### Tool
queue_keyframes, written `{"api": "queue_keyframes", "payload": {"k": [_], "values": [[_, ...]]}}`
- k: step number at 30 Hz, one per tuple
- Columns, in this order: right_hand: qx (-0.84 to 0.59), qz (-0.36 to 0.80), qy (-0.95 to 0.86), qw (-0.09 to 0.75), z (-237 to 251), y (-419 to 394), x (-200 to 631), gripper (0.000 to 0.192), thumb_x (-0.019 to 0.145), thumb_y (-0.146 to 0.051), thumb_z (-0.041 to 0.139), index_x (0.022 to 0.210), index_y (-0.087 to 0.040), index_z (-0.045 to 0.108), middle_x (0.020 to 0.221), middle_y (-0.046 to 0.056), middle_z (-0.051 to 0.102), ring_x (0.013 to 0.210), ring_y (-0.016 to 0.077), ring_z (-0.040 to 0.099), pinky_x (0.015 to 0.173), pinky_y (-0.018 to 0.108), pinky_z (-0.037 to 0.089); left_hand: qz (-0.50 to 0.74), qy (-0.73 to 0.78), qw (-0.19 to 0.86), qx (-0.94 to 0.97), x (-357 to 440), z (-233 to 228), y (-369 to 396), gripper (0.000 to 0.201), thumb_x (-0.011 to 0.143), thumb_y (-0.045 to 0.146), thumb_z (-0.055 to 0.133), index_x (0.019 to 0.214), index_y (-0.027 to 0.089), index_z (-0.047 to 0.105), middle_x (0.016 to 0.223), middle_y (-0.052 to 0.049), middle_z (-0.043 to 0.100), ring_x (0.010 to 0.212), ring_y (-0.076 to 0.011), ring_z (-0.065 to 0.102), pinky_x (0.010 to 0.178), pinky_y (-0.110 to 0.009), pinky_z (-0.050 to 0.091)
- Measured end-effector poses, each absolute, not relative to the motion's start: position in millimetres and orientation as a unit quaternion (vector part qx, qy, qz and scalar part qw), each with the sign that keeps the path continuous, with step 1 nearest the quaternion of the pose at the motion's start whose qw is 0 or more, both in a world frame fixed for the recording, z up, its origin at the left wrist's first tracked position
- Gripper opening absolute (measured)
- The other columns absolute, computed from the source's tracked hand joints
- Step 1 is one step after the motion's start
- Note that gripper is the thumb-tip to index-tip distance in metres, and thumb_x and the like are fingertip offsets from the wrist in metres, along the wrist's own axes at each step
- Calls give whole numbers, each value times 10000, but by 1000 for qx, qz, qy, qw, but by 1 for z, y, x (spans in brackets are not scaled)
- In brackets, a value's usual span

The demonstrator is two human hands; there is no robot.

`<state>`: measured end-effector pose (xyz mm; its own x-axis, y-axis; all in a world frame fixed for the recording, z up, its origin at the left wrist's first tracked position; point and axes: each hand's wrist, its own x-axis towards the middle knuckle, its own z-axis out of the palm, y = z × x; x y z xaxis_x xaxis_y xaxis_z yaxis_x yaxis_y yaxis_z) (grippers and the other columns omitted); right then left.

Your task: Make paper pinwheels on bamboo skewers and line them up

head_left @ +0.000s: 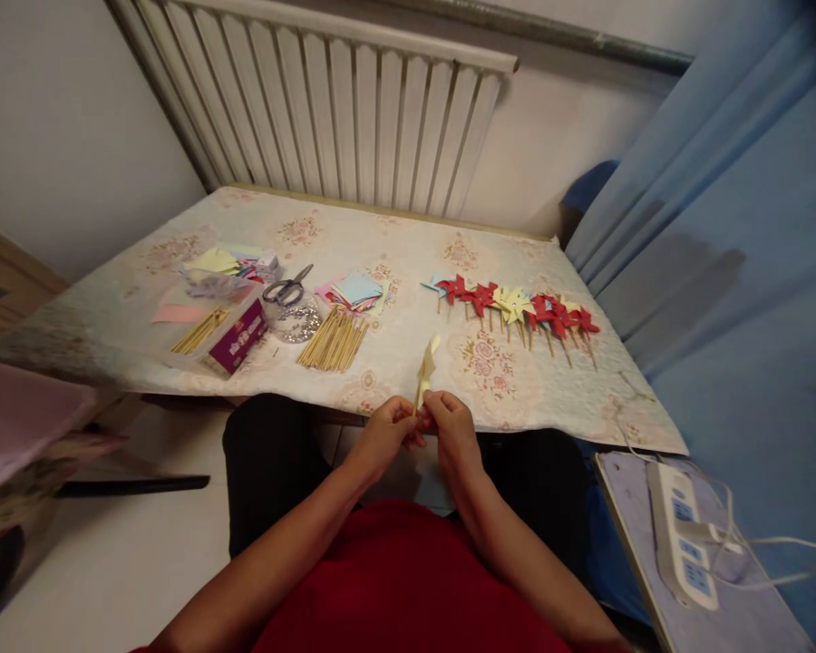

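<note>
A pale yellow paper pinwheel [427,363] is held edge-on in front of me, just over the table's front edge. My left hand [389,426] is closed, its fingers pinching the thin wooden stick [417,399] of this pinwheel. Close beside it, my right hand [452,424] is closed too, with thumb and fingers gripping the lower part of the yellow paper. The exact contact between fingertips and paper is partly hidden. To the right lies a row of finished-looking pinwheels [515,305] in red, yellow and blue on sticks.
Wooden sticks [333,342], coloured paper squares [357,290], scissors [286,288], a round container of small metal pieces [296,322] and a purple-fronted box [239,340] stand left on the floral tablecloth [408,249]. A power strip [684,535] rests at lower right.
</note>
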<state>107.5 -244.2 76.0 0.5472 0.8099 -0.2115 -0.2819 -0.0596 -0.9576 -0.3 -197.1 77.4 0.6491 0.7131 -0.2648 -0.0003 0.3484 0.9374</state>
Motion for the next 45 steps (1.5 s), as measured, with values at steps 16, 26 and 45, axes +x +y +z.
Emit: {"api": "queue_keyframes", "payload": {"k": [16, 26, 45], "values": [[-543, 477, -179, 667, 84, -243, 110, 269, 676, -396, 678, 589, -179, 545, 533, -37, 519, 479, 87, 448, 494, 234, 364, 237, 367, 734, 520, 0, 81, -201, 140, 732, 291, 585, 719, 189, 489, 540, 48, 539, 457, -105, 535, 458, -218, 402], [-537, 486, -174, 667, 80, -242, 115, 245, 667, -376, 671, 588, -180, 547, 530, -36, 520, 466, 85, 435, 476, 231, 342, 237, 359, 745, 511, -2, 87, -203, 113, 724, 258, 577, 728, 185, 490, 546, 51, 535, 454, -102, 531, 456, -220, 402], [-559, 446, -168, 678, 76, -238, 119, 256, 666, -369, 672, 578, -178, 527, 526, -39, 499, 473, 81, 420, 468, 225, 315, 229, 363, 769, 474, -2, 94, -202, 150, 704, 274, 612, 764, 176, 516, 595, 35, 572, 457, -96, 535, 459, -224, 391]]}}
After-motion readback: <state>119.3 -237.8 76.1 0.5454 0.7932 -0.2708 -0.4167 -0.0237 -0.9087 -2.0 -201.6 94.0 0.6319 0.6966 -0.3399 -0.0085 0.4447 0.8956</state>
